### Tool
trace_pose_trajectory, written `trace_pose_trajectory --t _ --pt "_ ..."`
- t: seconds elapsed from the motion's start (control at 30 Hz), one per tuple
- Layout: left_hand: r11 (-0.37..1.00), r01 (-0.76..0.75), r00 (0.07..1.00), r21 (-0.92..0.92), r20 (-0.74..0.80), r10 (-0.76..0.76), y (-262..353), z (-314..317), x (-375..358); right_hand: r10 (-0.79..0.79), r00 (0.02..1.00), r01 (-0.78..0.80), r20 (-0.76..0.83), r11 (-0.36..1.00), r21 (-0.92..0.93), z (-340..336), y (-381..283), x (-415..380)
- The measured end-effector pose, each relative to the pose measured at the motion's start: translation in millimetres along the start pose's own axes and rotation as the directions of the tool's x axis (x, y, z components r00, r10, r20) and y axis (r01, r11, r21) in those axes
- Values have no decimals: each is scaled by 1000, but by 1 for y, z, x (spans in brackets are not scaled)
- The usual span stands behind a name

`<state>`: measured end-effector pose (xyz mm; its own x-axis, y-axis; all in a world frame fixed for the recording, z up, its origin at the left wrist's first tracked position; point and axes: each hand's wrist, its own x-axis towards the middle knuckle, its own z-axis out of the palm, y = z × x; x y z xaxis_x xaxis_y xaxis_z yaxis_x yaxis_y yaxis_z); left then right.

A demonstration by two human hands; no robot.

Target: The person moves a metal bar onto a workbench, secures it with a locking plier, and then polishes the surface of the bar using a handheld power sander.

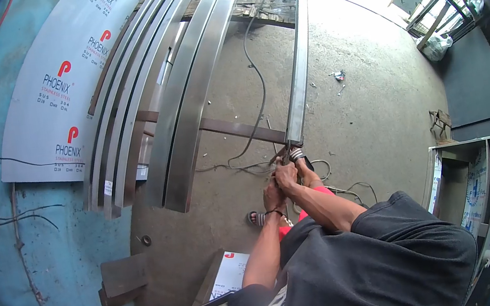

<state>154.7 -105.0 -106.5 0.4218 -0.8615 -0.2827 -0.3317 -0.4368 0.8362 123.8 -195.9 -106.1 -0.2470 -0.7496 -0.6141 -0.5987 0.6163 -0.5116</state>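
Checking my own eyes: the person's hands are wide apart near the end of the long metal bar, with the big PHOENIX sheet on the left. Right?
No: the head view shows the left hand and right hand close together. They are near the end of the metal bar, with the PHOENIX sheet on the left.

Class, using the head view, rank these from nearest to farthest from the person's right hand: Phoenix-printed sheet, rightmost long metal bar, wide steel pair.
From the right hand:
1. Rightmost long metal bar: near end beside the hand.
2. Wide steel pair: to the left.
3. Phoenix-printed sheet: far left.
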Motion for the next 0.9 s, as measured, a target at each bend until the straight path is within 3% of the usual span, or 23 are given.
trace_pose_trajectory --t 0.2,0.27,0.43,0.53,0.63,0.67,0.73,0.77,0.8,0.83,0.87,0.9 --pt "1000 22 999 -17 -41 -23 12 -6 2 -16 998 11 -67 998 -63 10 8 9" --pt "992 35 999 118 -6 -34 12 -8 2 -23 998 21 -63 999 -40 0 2 0" --pt "975 77 997 208 2 -79 13 -8 -4 -80 995 51 51 907 417 -27 -3 -33" --pt "966 78 997 246 -31 -73 5 -2 -4 -59 998 54 -5 883 466 -25 -3 -33" --pt "966 59 998 253 6 -62 -2 1 -6 -82 995 57 62 943 328 -7 18 0" --pt "967 32 998 252 47 -45 -1 -2 0 17 990 -36 137 990 139 0 7 17" --pt "990 31 1000 139 -4 -31 5 -7 -3 -165 937 94 309 968 232 -13 12 13" --pt "997 44 998 60 45 -47 17 -20 -9 -236 871 126 432 955 267 -33 5 1" --pt "998 66 993 -14 101 -65 26 -31 -18 -254 869 140 424 949 282 -40 9 3" --pt "999 51 994 -9 95 -50 20 -31 -23 -394 786 303 477 917 258 -46 20 11" --pt "984 10 998 -176 65 2 9 -27 -28 -513 676 459 529 855 243 -54 24 21" --pt "941 -34 998 -336 31 47 0 -26 -32 -525 673 465 522 848 254 -72 19 24"
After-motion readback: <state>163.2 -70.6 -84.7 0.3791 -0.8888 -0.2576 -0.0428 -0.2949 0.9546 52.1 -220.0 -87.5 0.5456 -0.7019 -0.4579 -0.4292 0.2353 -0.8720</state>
